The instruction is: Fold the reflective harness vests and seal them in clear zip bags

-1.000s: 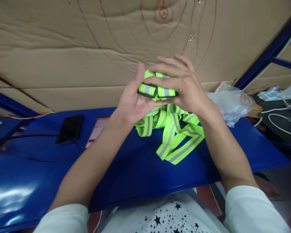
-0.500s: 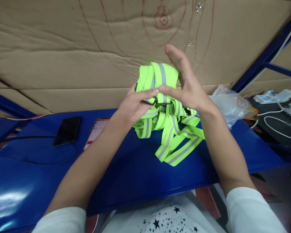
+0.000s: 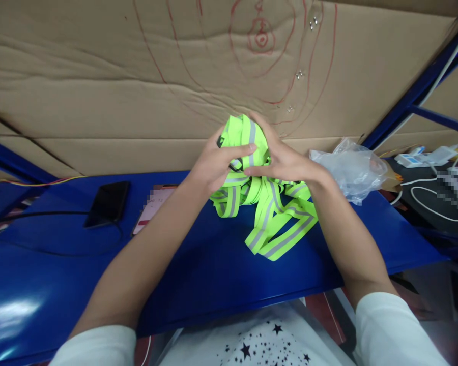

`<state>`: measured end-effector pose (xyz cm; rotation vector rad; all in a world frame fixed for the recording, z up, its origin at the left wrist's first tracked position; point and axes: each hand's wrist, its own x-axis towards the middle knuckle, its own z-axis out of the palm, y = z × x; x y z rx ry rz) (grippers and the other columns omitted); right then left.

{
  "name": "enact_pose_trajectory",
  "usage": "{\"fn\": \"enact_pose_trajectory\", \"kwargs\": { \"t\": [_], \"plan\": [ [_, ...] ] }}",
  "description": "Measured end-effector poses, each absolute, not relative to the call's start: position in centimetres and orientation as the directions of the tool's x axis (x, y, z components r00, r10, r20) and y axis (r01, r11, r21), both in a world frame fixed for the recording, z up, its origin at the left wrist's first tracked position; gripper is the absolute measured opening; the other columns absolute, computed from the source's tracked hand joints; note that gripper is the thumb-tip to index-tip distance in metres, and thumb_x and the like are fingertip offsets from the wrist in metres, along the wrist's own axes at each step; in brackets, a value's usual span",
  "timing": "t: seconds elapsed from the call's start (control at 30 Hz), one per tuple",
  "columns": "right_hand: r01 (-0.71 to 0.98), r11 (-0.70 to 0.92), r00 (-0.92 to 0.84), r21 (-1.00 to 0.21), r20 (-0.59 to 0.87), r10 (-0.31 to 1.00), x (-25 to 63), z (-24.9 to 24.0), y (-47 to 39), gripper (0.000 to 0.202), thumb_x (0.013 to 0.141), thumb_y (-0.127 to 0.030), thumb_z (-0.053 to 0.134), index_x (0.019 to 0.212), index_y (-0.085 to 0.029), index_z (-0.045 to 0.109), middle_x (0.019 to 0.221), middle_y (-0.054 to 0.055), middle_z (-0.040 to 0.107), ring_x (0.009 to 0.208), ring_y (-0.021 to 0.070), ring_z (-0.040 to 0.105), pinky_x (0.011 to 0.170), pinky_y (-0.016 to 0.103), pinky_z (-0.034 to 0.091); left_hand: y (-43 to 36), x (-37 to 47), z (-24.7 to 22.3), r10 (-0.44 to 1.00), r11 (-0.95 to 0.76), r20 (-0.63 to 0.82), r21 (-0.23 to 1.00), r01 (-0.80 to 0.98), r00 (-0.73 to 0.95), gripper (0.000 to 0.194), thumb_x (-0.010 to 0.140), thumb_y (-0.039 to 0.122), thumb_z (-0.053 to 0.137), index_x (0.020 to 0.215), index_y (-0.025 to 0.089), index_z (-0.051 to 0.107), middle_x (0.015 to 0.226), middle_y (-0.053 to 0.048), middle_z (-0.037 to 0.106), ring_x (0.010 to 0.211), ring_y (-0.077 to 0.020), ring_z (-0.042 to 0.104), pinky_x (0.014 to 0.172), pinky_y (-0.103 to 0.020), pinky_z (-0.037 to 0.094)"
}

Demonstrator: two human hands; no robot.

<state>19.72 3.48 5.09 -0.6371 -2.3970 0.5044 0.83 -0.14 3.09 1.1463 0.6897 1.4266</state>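
Straps [image 3: 264, 223] on table [image 3: 213, 264], phone [image 3: 154, 209] left, bag [image 3: 353, 170] right, cardboard [image 3: 80, 101] behind.

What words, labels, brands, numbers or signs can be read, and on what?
Smartphone screen: perhaps "12", too small and blurred to be sure.
Cardboard panel: red hand-drawn rings and marks, no legible word.
Neon-yellow reflective straps: no lettering visible.

Cardboard [image 3: 80, 101] beyond, straps [image 3: 265, 221] below, nearside room over table [image 3: 213, 269].
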Motion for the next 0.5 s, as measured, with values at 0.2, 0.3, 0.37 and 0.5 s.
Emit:
{"fn": "enact_pose_trajectory", "kwargs": {
  "t": [0.2, 0.3, 0.37, 0.5],
  "plan": [
    [0.545, 0.578, -0.479, -0.607, 0.34, 0.809, 28.3, 6.0, 4.1, 0.07, 0.1, -0.064, 0.054, 0.157, -0.025, 0.049, 0.144, 0.009, 0.065, 0.137, 0.0295, 0.06, 0.119, 0.052, 0.047, -0.1, 1.8, 2.7, 0.969, -0.208, 0.246, 0.885, -0.417, 0.039, 0.055, 0.056, 0.023, 0.099, 0.105, 0.016, 0.073, 0.111, -0.009, 0.079, 0.113, -0.0346, 0.074, 0.104, -0.048, 0.059],
    [0.898, 0.195, -0.097, -0.394, 0.255, 0.962, 31.5, 3.1, 4.7, 0.051, 0.101, -0.06, 0.052, 0.105, -0.016, 0.076, 0.107, 0.015, 0.075, 0.114, 0.0356, 0.068, 0.111, 0.061, 0.047, -1.2, 1.0, 2.5, 0.977, -0.198, 0.215, 0.9, -0.388, 0.0, 0.051, 0.056, 0.025, 0.1, 0.1, 0.014, 0.075, 0.108, -0.01, 0.08, 0.107, -0.0337, 0.076, 0.098, -0.046, 0.061],
    [0.946, -0.009, 0.094, -0.324, 0.248, 0.964, 32.4, 0.3, 5.5, 0.051, 0.1, -0.058, 0.054, 0.088, -0.013, 0.074, 0.097, 0.02, 0.073, 0.112, 0.0421, 0.068, 0.103, 0.067, 0.048, -2.8, -0.1, 1.8, 0.984, -0.167, 0.18, 0.924, -0.343, 0.004, 0.048, 0.06, 0.027, 0.099, 0.1, 0.014, 0.076, 0.107, -0.01, 0.08, 0.102, -0.031, 0.077, 0.093, -0.042, 0.063],
    [0.938, -0.177, 0.266, -0.298, 0.294, 0.918, 32.1, -3.4, 7.0, 0.037, 0.093, -0.045, 0.067, 0.082, -0.01, 0.07, 0.09, 0.024, 0.071, 0.106, 0.0416, 0.071, 0.093, 0.059, 0.05, -6.8, -2.8, -0.7, 0.995, -0.098, 0.085, 0.952, -0.291, -0.057, 0.054, 0.062, 0.023, 0.098, 0.11, 0.018, 0.076, 0.112, -0.007, 0.08, 0.103, -0.0266, 0.077, 0.093, -0.035, 0.062]
  ]
}}
